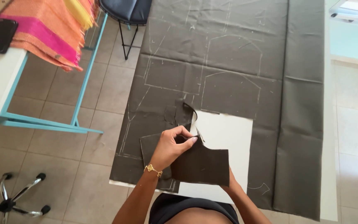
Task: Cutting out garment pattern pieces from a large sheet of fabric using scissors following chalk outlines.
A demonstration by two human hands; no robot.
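- While your left hand (171, 146) pinches the top edge of the cut dark fabric piece (201, 164), its grip is closed on that edge, with small scissors or a clipper (198, 135) showing just beyond the fingertips; which tool it is, you cannot tell from here.
- Your right hand (230, 182) sits mostly hidden behind the piece's lower right corner; it seems to support the piece, but whether its grip is closed cannot be told.
- That piece hangs lifted just above the white cut-out gap (224, 128) in the chalk-marked dark cloth (228, 62) spread over the white worktop (330, 166).
- Risk, as a judgement: the blades sit close to your left thumb, so a slip could nick you.
- Slack, unsupported fabric could also drift, letting a cut wander off its edge.
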